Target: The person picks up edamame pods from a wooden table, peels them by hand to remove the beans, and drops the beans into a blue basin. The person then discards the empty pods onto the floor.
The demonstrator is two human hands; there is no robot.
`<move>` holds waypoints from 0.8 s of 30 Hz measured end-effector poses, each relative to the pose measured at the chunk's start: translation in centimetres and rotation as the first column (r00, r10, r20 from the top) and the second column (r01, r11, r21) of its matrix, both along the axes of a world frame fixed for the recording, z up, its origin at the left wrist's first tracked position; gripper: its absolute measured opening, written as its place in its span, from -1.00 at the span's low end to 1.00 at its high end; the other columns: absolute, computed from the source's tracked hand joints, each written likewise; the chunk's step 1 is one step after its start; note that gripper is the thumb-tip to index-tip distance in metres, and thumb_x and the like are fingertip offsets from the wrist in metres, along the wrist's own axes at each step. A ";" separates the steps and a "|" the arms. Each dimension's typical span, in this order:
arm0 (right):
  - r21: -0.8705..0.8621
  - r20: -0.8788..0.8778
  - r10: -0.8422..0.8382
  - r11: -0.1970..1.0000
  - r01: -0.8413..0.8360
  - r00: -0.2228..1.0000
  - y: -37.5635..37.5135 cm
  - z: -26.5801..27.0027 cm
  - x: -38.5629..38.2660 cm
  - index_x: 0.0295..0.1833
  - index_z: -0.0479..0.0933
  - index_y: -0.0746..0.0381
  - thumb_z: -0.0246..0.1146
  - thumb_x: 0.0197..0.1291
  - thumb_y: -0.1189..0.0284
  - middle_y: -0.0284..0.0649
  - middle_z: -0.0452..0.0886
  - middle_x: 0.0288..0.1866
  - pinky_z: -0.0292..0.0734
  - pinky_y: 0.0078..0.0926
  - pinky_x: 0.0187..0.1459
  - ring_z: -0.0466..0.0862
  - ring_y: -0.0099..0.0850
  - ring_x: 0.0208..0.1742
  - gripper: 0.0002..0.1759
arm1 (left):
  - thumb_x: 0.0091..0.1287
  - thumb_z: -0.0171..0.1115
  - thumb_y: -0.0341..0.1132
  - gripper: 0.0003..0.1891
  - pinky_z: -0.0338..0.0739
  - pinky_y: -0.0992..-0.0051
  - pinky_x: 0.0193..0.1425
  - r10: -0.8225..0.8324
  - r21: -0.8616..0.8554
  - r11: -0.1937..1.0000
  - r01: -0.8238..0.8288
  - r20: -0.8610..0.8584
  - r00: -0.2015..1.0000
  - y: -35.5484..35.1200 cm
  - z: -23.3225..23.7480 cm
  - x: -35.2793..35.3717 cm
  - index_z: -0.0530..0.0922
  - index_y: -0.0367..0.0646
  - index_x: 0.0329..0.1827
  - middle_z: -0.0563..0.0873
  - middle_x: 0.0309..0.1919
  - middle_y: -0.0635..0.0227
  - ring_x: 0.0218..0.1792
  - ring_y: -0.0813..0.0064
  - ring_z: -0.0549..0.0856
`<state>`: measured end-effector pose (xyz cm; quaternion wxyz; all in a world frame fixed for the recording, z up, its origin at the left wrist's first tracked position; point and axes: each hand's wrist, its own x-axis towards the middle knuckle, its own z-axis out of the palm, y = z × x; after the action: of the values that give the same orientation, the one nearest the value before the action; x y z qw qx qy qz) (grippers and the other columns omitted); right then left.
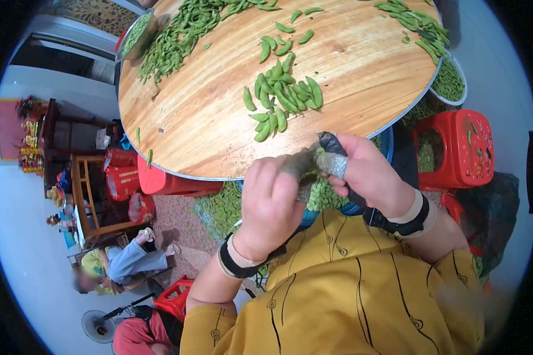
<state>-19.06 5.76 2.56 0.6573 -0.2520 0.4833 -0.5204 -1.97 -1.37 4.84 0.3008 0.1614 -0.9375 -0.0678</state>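
My left hand (269, 192) and my right hand (370, 171) meet just off the near edge of the round wooden table (219, 112). Grey and dark wrapping covers some of their fingertips. Both hands are closed in a pinch, fingertips almost touching; what is between them is too hidden and blurred to name. Below the fingers, shelled green beans (324, 197) lie in a container with a blue rim, partly covered by my hands. On the table ahead sits a loose pile of green bean pods (284, 92), with a few more pods scattered beyond it.
Larger heaps of pods lie at the table's far left (180, 41) and far right (414, 23). A bowl of shelled beans (137, 32) stands at far left. Red stools (456, 148) flank the table. Bean pods or shells cover part of the floor (219, 210). Two people sit at left.
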 end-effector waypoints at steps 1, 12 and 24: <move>0.003 0.000 0.005 1.000 -0.005 1.000 0.1 0.2 0.1 -0.22 0.49 0.23 0.20 0.26 0.36 -0.46 0.44 -0.54 0.29 -0.69 -0.59 0.40 -0.67 -0.61 -0.84 | -0.06 0.26 -0.57 -0.61 0.50 0.26 -0.17 0.039 0.102 0.994 -0.040 0.014 0.999 0.2 0.6 -0.1 0.54 -0.37 -0.07 0.60 -0.27 0.04 -0.28 -0.03 0.56; -0.229 -0.254 -0.001 0.972 -0.060 0.967 2.5 1.4 0.0 0.06 0.43 0.33 0.08 0.22 0.55 -0.38 0.54 -0.40 0.45 -0.62 -0.33 0.51 -0.64 -0.39 -0.71 | 0.24 -0.02 -0.62 -0.74 0.49 0.61 -0.08 0.109 0.967 0.255 0.016 -0.045 0.993 0.2 -0.1 0.6 0.54 -0.35 -0.04 0.66 -0.27 0.34 -0.20 0.68 0.57; -0.138 -0.051 0.156 0.977 -0.162 0.986 2.3 1.0 -1.0 0.32 0.31 0.19 0.02 0.32 0.50 -0.46 0.51 -0.39 0.22 -0.81 -0.62 0.30 -0.77 -0.66 -0.55 | 0.27 0.12 -0.57 -0.80 0.52 0.54 -0.10 0.004 0.430 0.894 -0.130 0.281 0.960 0.1 0.8 0.3 0.53 -0.37 -0.05 0.66 -0.22 0.38 -0.17 0.60 0.61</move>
<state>-20.05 8.09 3.55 0.6674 -0.3464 0.4364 -0.4942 -1.64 -1.26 5.62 0.1263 0.2659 -0.9234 -0.2464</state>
